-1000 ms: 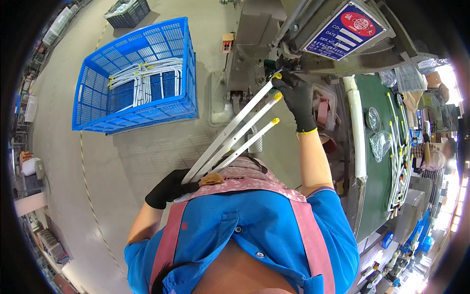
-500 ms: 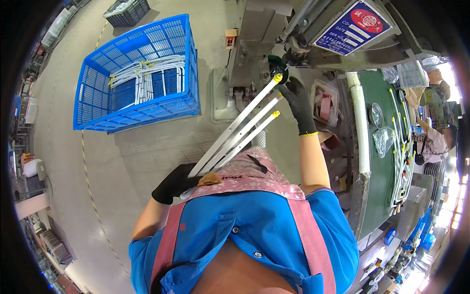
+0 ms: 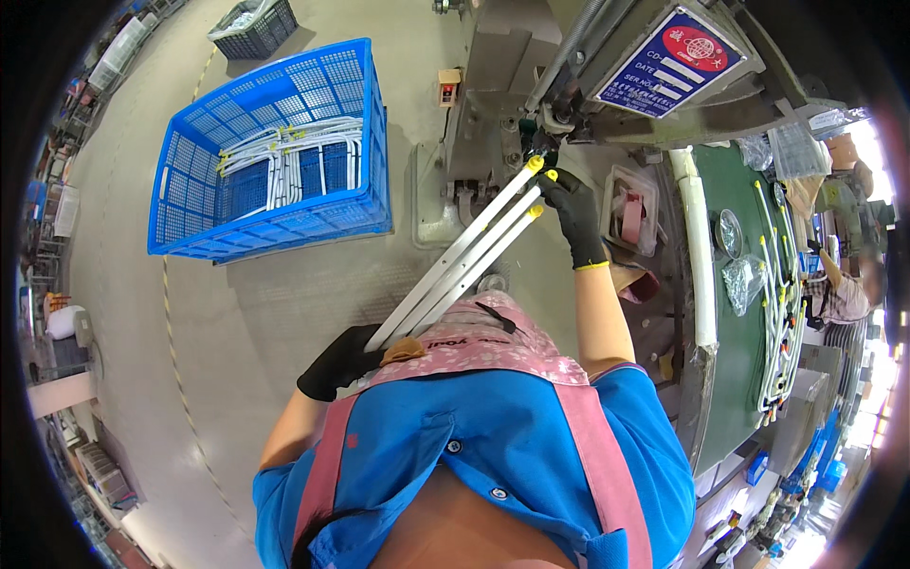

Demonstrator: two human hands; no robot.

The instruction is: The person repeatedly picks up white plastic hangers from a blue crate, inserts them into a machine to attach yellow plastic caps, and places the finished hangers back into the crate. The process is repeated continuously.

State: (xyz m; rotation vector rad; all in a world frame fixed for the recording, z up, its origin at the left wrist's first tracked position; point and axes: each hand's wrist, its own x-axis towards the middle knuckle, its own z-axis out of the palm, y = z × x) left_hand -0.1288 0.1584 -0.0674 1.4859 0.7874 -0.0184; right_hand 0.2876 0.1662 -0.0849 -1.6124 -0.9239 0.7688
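Three white tubes [image 3: 455, 264] with yellow end caps slant across the front of my apron, flat-sided and dotted with small holes. My left hand [image 3: 339, 364], in a black glove, is closed around their lower ends at my waist. At the far end, my black-gloved right hand [image 3: 573, 216] has its fingers bent against the capped ends, closed on the middle tube beside its yellow cap [image 3: 551, 175]. Part of that grip is hidden behind the fingers. The longest-reaching tube's cap [image 3: 536, 163] lies just below the dark machine part [image 3: 542, 142].
A blue plastic crate [image 3: 270, 223] holding bent white tubes stands on the floor at left, with a grey crate [image 3: 254, 28] beyond it. The machine [image 3: 512, 85] rises ahead. At right, a green worktop [image 3: 720, 351] carries more tubes; another person [image 3: 844, 294] stands past it.
My right hand has come down and in onto the tube ends, its fingers closing. The middle tube's cap now shows clearly between the others. My left hand keeps its hold.
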